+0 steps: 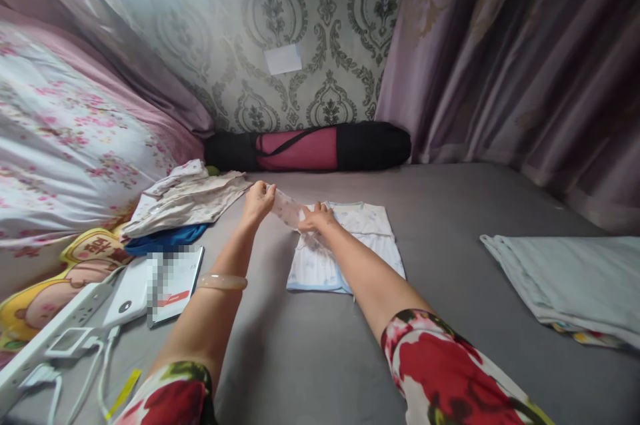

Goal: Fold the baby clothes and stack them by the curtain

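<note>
A small white baby shirt (320, 268) with pale blue trim and a faint print lies folded on the grey bed sheet. Its left sleeve (286, 209) is pulled out sideways and lifted a little. My left hand (260, 200) is closed on the end of that sleeve, left of the shirt's body. Over the shirt's upper left part, my right hand (316, 217) grips the cloth near the top of the sleeve with bent fingers. Its fingertips are partly hidden. The right forearm covers some of the shirt.
Crumpled clothes (193, 202) lie left of my hands. Nearer are a white power bank (131, 288), a flat box (175, 285), a power strip (60, 338) with cables and a yellow cushion (30, 312). A black-and-pink bag (305, 148) lies along the wall; folded cloth (575, 278) is at right.
</note>
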Available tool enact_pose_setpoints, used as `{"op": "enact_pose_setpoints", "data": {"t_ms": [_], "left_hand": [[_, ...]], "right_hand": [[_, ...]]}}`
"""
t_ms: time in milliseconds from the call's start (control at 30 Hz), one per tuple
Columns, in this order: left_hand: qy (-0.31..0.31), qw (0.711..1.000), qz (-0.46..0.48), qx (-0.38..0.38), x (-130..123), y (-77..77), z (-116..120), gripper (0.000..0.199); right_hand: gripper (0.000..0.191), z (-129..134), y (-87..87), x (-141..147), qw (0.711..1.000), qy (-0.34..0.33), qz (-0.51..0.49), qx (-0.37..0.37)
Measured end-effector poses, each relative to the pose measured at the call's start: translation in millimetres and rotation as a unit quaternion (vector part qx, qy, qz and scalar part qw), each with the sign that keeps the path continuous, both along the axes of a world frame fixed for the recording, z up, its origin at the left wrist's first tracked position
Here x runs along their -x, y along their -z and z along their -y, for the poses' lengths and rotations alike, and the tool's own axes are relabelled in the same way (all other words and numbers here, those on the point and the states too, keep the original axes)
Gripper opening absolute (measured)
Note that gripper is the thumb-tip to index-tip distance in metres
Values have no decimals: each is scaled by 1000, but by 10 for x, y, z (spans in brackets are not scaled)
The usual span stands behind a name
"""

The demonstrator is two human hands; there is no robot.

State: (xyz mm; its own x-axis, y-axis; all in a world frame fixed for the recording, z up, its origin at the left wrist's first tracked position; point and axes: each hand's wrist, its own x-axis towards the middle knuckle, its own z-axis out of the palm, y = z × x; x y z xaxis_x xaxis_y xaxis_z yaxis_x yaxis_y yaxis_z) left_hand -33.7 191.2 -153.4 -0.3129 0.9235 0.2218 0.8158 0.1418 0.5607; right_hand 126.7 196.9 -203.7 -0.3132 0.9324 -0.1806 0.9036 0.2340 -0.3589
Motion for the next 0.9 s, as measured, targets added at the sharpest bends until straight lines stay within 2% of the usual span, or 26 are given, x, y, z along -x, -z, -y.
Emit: {"op": "enact_pose_setpoints", "data": {"t_ms": [67, 133, 233, 300, 400, 500, 600, 700, 800, 900], "left_hand": [[20, 999, 42, 5, -104, -14, -33, 24], [36, 996, 84, 13, -227, -19, -65, 23], [52, 991, 118, 19, -429, -17, -98, 22], [64, 990, 122, 20, -566, -15, -101, 21], [87, 989, 121, 22, -768, -22, -72, 20], [106, 988, 112, 24, -964, -37, -20, 19], [126, 985, 115, 16, -1145, -18, 19, 20], [189, 971, 147, 7, -1292, 68, 40, 23], [270, 942, 197, -2, -1349, 190, 65, 31], [262, 943, 203, -16, -1260, 307, 100, 37]], "right_hand": [[77, 8, -66, -188, 999, -8, -41, 16], [71, 56, -133, -427, 997, -5, -83, -5], [61, 223, -164, -832, 973, 41, -226, -15], [54, 379, -127, -1085, 937, 90, -333, 51], [47, 594, -31, -1363, 864, 159, -456, 141], [42, 700, 45, -1486, 788, 197, -557, 174], [33, 700, 83, -1503, 745, 206, -607, 187], [28, 667, 117, -1481, 733, 209, -620, 189], [24, 648, 157, -1458, 741, 208, -610, 189], [23, 646, 178, -1448, 751, 200, -600, 189]]}}
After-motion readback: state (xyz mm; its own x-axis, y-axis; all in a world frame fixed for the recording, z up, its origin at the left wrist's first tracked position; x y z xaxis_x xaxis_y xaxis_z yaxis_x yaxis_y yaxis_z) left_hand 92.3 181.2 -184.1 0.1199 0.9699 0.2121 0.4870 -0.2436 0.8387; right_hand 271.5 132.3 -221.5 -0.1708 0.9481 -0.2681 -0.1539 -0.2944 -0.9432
